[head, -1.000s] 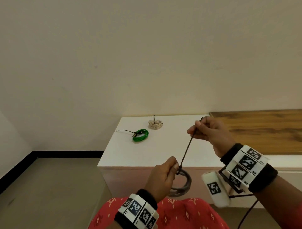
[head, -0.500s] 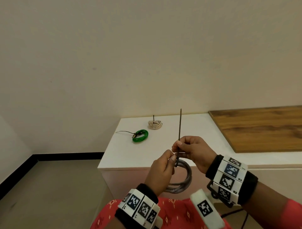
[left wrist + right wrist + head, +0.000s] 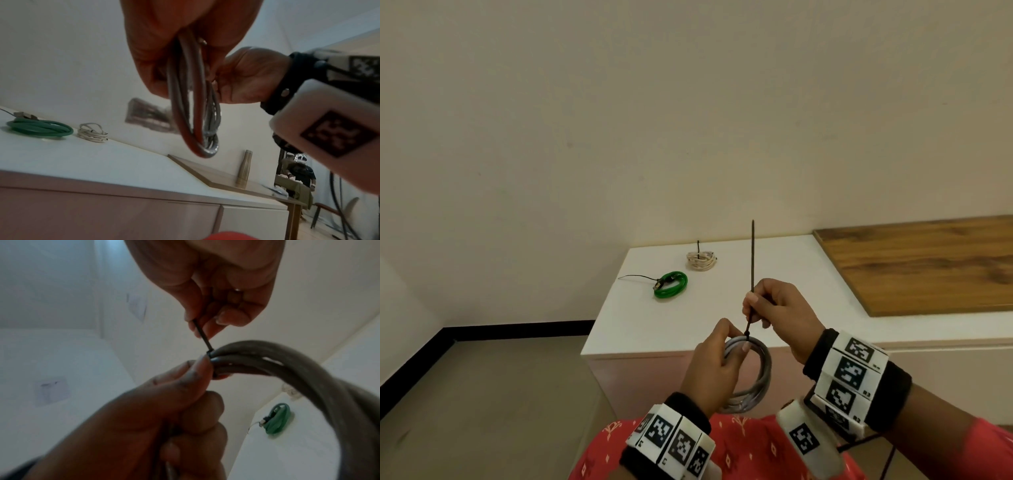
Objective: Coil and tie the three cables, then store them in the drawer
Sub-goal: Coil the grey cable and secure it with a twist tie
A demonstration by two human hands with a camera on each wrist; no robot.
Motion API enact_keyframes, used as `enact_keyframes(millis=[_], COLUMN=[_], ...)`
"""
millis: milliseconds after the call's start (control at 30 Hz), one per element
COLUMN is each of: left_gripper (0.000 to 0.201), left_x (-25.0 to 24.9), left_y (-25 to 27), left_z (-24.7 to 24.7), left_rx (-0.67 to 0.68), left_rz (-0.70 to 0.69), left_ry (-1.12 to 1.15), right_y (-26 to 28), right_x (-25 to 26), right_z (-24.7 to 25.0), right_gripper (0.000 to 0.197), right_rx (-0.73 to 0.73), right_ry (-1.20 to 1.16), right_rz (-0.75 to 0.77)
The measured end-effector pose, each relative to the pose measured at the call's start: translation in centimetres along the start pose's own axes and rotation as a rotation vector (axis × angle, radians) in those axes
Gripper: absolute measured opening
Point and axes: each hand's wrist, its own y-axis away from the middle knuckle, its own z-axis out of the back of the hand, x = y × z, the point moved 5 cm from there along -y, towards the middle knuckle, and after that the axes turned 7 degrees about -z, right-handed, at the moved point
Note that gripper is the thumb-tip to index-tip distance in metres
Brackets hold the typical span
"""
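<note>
My left hand (image 3: pixel 717 363) grips a coiled grey cable (image 3: pixel 758 380) at its top, in front of the white cabinet (image 3: pixel 640 329). A black zip tie (image 3: pixel 752 260) circles the coil under my left thumb and its tail stands straight up. My right hand (image 3: pixel 774 308) pinches that tail a little above the coil. In the right wrist view the zip tie (image 3: pixel 202 335) meets the grey cable (image 3: pixel 287 366) at its head. A tied green cable (image 3: pixel 671 284) and a tied cream cable (image 3: pixel 701 261) lie on the cabinet top. No drawer stands open.
A wooden board (image 3: pixel 921 267) covers the cabinet top to the right. The cabinet's front edge (image 3: pixel 688 354) is just beyond my hands. Bare floor (image 3: pixel 482 411) with a black skirting lies to the left. In the left wrist view a tall beige bottle (image 3: pixel 243 168) stands on the board.
My right hand slid down the zip tie's tail from its tip toward the coil, and the tail swung from slanted to upright. The left hand kept its grip on the coil.
</note>
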Motion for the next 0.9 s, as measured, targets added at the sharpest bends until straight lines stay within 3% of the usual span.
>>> enact_keyframes(millis=[100,167,267,433,533,600,733,900], left_gripper=[0.019,0.006,0.014,0.012,0.014,0.021,0.018,0.012], left_x=[0.6,0.8,0.7,1.2,2.2,2.8,4.0,6.2], left_y=[-0.7,-1.0,-1.4,-1.5,-1.8,-2.4,-4.2,-6.5], left_z=[0.3,0.6,1.1,1.5,2.0,2.4,3.0,2.8], left_rx=[-0.086,-0.133,-0.178,-0.153,-0.124,-0.131,-0.158,-0.174], left_rz=[0.045,0.051,0.045,0.050,0.116,0.190,0.257,0.342], left_ry=[-0.001,0.004,0.085,0.165,0.171,0.250,0.367,0.432], right_y=[0.8,1.4,2.5,2.9,1.4,0.1,-1.9,-3.2], right_x=[1.1,1.3,1.6,1.5,1.1,0.5,-3.0,-6.5], right_z=[-1.0,-1.7,-2.9,-3.5,-2.5,-1.3,0.0,-0.8], right_gripper=[0.030,0.034,0.018,0.013,0.018,0.006,0.031,0.024], right_rx=[-0.008,-0.019,-0.048,-0.051,-0.006,0.010,0.081,0.150], right_ry=[0.190,0.324,0.437,0.495,0.393,0.250,0.209,0.034], right_rz=[0.165,0.264,0.415,0.480,0.349,0.214,-0.112,-0.367])
